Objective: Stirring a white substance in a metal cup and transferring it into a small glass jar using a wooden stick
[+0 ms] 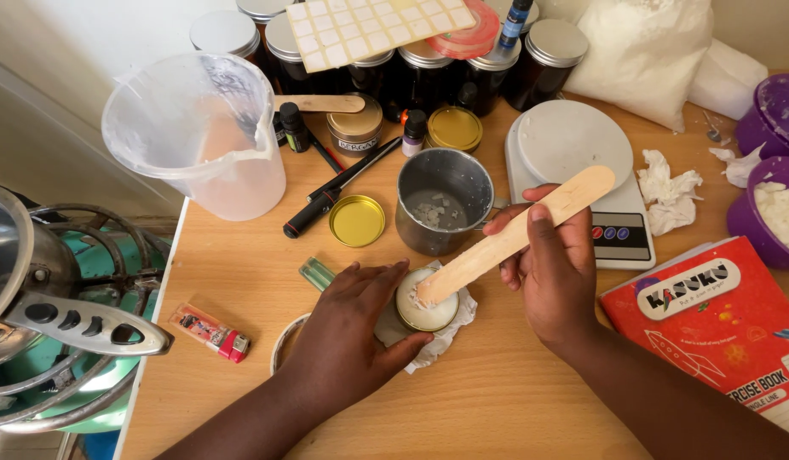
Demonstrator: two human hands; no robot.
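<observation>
**Operator:** Report hand status.

**Inspector:** The left hand (352, 328) lies flat-curved on the wooden table (497, 400), thumb and fingers wrapped against the left side of a small round tin (426, 311) filled with pale wax. It steadies the tin and does not lift it. The right hand (552, 273) is closed around a flat wooden stick (518, 232), gripped at mid-length with the thumb on top.

**Operator:** Position of the stick?

**Inspector:** It is tilted, with the near-left end touching the wax surface in the tin and the far-right end raised over the white kitchen scale (573, 162). A small clump of wax clings at the lower end.

**Operator:** Position of the tin?

**Inspector:** Near the centre of the table, seated on a crumpled white tissue (454, 328), just in front of the metal pouring pot (443, 200), which holds a few wax flakes.

**Operator:** Surrounding items?

**Inspector:** A gold lid (357, 221) lies left of the pot, beside a black pen (339, 187). A clear plastic jug (203, 136) stands at far left. A red lighter (214, 332) lies at the near left edge. A red exercise book (722, 324) sits at right, with a purple bowl (765, 213) of white wax beyond it. Dark jars with metal lids (488, 64) line the far edge.
</observation>
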